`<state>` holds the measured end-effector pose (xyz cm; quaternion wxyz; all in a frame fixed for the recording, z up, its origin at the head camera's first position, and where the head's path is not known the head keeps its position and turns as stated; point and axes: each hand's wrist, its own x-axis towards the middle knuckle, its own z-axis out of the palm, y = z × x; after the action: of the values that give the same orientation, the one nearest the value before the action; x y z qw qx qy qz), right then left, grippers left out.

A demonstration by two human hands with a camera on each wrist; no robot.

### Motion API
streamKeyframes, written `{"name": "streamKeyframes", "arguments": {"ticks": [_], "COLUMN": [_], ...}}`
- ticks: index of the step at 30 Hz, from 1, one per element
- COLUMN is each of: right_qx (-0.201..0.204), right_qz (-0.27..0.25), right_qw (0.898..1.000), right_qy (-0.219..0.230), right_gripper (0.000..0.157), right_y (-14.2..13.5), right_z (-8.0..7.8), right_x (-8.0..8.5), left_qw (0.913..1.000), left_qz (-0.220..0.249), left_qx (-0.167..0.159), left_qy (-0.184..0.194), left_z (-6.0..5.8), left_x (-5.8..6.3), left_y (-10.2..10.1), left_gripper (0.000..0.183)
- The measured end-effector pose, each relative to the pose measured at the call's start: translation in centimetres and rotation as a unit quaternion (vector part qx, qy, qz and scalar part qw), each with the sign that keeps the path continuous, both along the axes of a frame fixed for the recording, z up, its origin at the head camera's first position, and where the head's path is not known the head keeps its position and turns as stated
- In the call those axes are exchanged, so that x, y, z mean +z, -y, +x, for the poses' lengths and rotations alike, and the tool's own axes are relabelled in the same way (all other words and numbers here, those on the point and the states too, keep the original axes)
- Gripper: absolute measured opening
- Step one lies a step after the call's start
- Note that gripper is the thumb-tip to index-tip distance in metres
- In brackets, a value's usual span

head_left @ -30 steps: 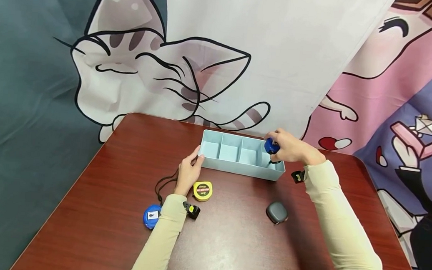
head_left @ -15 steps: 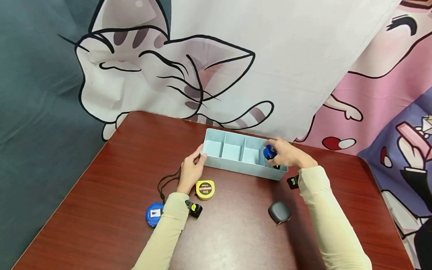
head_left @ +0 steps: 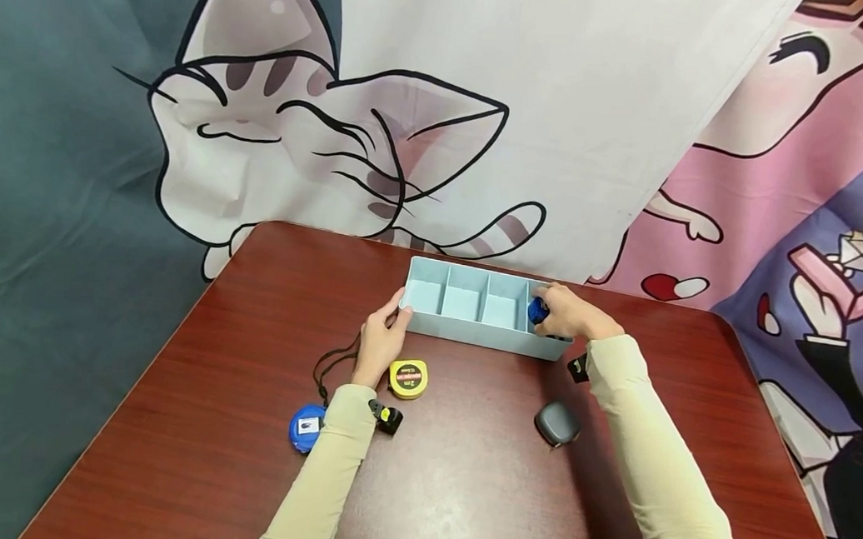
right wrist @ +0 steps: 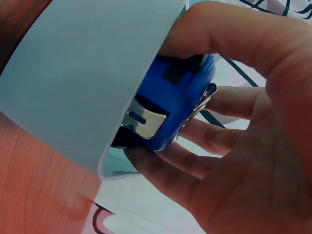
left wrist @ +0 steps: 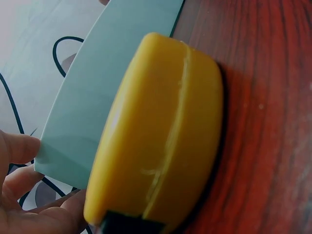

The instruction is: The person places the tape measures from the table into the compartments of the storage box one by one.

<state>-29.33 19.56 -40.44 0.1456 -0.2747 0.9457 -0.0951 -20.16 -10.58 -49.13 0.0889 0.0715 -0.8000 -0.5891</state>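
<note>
A pale blue divided tray [head_left: 483, 335] lies along the far side of the table. My left hand [head_left: 380, 341] holds its left end, thumb at the near corner. At the right end, my right hand [head_left: 569, 313] grips a blue tape measure [right wrist: 180, 92] down inside the last compartment. Its metal end hook and belt clip show in the right wrist view, and the tray wall hides its lower part. Close by my left wrist is a yellow tape measure [head_left: 408, 379], which fills much of the left wrist view.
A round blue case [head_left: 306, 428] with a dark wrist cord lies left of my left forearm. The small dark grey rounded case [head_left: 558, 424] sits in front of the tray's right end. Behind the table [head_left: 461, 489] hangs a cartoon-printed cloth [head_left: 448, 37].
My right hand has lowered the blue tape measure from above the rim into the tray's right-end compartment. The left hand keeps its hold on the tray.
</note>
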Motion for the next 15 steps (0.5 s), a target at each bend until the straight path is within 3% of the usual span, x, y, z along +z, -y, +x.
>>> {"name": "streamKeyframes", "arguments": {"ticks": [7,15], "right_qx": [-0.022,-0.038], "right_qz": [0.001,0.001], "right_qw": [0.999,0.998], "right_qy": [0.036,0.055], "right_gripper": [0.032,0.018], "right_y": [0.2,0.4], "right_z": [-0.3,-0.6], "right_x": [0.0,-1.2], "left_qw": [0.9999,0.9999], "left_qz": [-0.003,-0.004], "left_qx": [-0.003,-0.007], "left_qy": [-0.01,-0.012], "left_z": [-0.2,0.2], "left_x": [0.1,-0.1], "left_y": [-0.1,0.0], "left_gripper": [0.042,0.042]}}
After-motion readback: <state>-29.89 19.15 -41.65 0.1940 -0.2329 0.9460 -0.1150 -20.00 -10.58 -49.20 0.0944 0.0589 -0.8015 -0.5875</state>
